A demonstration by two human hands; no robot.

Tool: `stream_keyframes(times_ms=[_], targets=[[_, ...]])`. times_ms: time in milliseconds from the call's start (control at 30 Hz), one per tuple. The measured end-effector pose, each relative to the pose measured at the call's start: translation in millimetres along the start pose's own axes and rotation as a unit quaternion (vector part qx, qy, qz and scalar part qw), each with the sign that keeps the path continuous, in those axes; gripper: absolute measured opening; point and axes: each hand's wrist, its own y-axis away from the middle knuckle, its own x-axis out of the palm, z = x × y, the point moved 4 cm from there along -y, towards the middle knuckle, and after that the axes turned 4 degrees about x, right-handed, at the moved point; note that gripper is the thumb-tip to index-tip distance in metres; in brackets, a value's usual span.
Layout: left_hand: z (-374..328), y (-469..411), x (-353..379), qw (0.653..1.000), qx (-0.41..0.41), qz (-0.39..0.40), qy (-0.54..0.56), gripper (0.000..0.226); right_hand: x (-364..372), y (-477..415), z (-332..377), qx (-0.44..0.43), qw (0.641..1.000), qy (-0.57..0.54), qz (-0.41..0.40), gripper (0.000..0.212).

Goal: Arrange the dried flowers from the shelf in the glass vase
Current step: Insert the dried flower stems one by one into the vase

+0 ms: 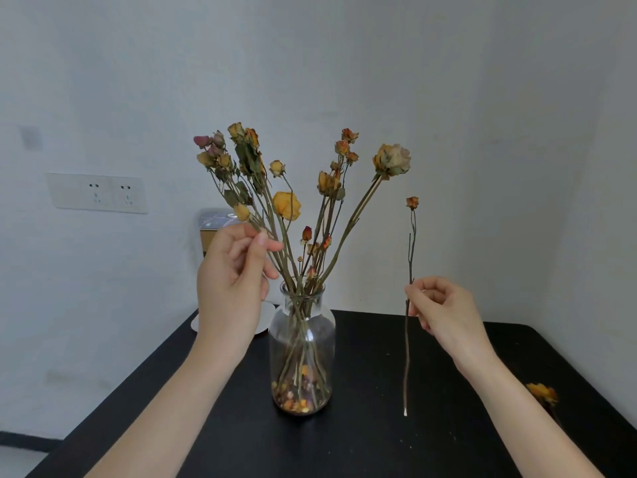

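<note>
At centre, my left hand (pixel 234 288) pinches a stem of the dried flowers (pixel 286 205) in the glass vase (pixel 303 339); centre-right, my right hand (pixel 444 312) pinches a loose flower (pixel 411 250).

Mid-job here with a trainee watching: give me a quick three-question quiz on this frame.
1. True or false: the right hand pinches a single stem outside the glass vase.
2. The left hand pinches: A the glass vase's neck; B the bunch standing in it; C the single stem.
3. Fill in: a loose flower lies on the black ____.
Key: 1 true; 2 B; 3 table.
</note>
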Motion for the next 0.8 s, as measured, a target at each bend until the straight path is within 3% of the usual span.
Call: stream_keyframes(times_ms=[467,800], targets=[[18.2,-4.4,10.1,0.989,0.024,0.043,-0.139,0.017,5.6,-0.3,-8.4,0.007,1.000,0.009,0.009,0.002],[12.5,-22.6,25.8,0.951,0.097,0.078,-0.285,0.004,13.6,-1.4,-9.4,0.005,1.000,0.015,0.007,0.002]])
